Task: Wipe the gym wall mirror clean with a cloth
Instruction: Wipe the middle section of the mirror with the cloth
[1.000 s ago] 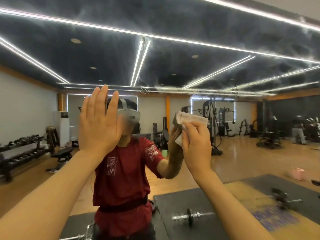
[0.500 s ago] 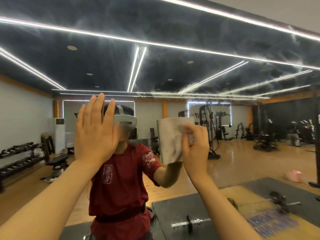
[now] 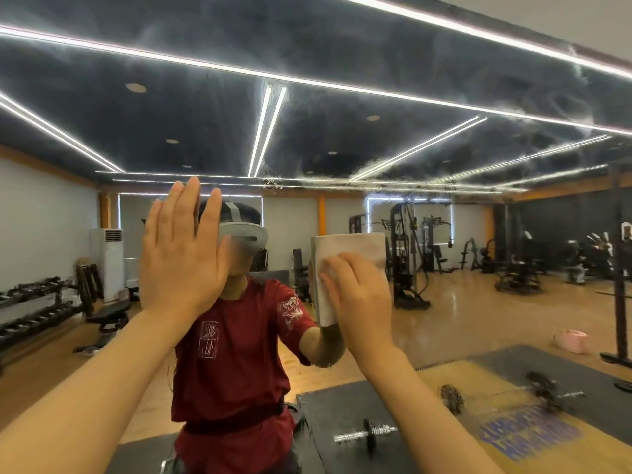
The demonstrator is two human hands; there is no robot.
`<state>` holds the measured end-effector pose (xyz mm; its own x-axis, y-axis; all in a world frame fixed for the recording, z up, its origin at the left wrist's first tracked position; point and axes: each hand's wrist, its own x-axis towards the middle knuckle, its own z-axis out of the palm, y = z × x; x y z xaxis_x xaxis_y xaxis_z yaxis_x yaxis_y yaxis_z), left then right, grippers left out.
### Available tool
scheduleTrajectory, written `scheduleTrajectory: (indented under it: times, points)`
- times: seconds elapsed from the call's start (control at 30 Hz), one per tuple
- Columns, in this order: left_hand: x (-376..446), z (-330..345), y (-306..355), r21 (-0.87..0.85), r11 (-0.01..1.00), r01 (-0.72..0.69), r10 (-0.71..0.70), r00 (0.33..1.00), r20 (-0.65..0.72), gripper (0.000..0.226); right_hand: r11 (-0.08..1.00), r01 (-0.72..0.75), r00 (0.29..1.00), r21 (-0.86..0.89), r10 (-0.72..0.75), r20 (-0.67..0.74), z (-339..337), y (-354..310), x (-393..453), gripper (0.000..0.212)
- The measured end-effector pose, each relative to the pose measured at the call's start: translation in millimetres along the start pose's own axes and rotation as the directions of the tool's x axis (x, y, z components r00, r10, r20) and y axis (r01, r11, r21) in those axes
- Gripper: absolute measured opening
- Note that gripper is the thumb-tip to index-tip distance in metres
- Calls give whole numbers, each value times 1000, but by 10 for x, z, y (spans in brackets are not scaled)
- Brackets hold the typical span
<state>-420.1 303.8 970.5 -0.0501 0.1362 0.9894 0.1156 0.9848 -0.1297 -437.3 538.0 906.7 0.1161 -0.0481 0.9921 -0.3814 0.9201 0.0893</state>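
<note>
The wall mirror [image 3: 376,138] fills nearly the whole view and shows hazy smears over its upper part. My left hand [image 3: 181,258] lies flat against the glass with straight fingers pointing up. My right hand [image 3: 359,295] presses a white cloth [image 3: 345,254] flat on the mirror at about head height; the cloth spreads out above and to the left of my fingers. The reflection shows a person in a red shirt with a headset, arms raised to the glass.
The mirror's top edge [image 3: 581,46] runs across the upper right under a pale wall. Reflected in the glass are dumbbell racks [image 3: 30,309] at left, weight machines [image 3: 410,261] at right, a pink bucket [image 3: 571,340] and dumbbells on floor mats [image 3: 366,436].
The cloth went from bunched in my right fingers to spread flat on the glass under my right hand. My left hand stayed pressed on the mirror; the view tilted up a little.
</note>
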Motion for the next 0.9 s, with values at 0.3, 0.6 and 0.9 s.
scheduleTrajectory:
  times: [0.3,0.6,0.9]
  points:
    - [-4,-4,-7,-15,1000,-9,8,1000,-10,61,998,6,1000,66,-7,19,301,-42,-214,48]
    - [-4,-9,8,7,1000,2,-2,1000,8,60,995,-97,977,-31,102,188,229,324,544,53]
    - [20,-19,74,-54,998,42,-41,999,8,59,954,-278,938,-110,294,184,173,148,-204,63]
